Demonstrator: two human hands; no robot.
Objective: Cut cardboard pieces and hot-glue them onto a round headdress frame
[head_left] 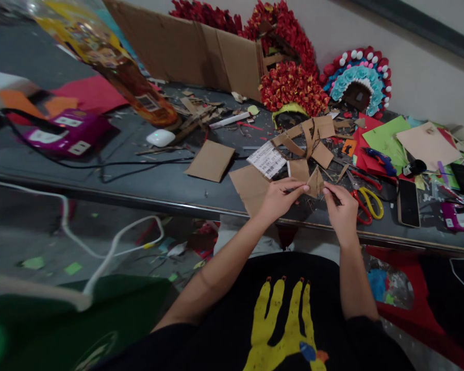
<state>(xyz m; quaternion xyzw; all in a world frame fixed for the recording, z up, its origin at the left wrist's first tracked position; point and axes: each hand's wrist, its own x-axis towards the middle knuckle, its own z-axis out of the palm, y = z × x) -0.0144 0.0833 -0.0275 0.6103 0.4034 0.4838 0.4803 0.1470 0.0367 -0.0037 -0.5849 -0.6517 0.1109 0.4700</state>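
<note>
My left hand point(281, 198) and my right hand point(341, 210) meet over the near edge of the dark table point(147, 190). Both pinch a small folded piece of brown cardboard point(315, 181) between fingertips. My right hand also has a thin dark stick-like thing under its fingers; I cannot make it out. Just beyond stands a loose frame of cardboard strips point(308, 138) with a white barcode label point(266, 159) beside it. A flat cardboard sheet point(249, 188) lies under my left hand.
Red-and-yellow scissors point(365, 203), a black phone point(408, 202) and coloured paper sheets point(386, 136) lie right. Red paper-flower pieces point(292, 85) and a big cardboard sheet point(189, 49) stand at the back. A purple power strip point(64, 135) with cables, a white mouse-like object point(160, 137) and a cardboard square point(211, 161) sit left.
</note>
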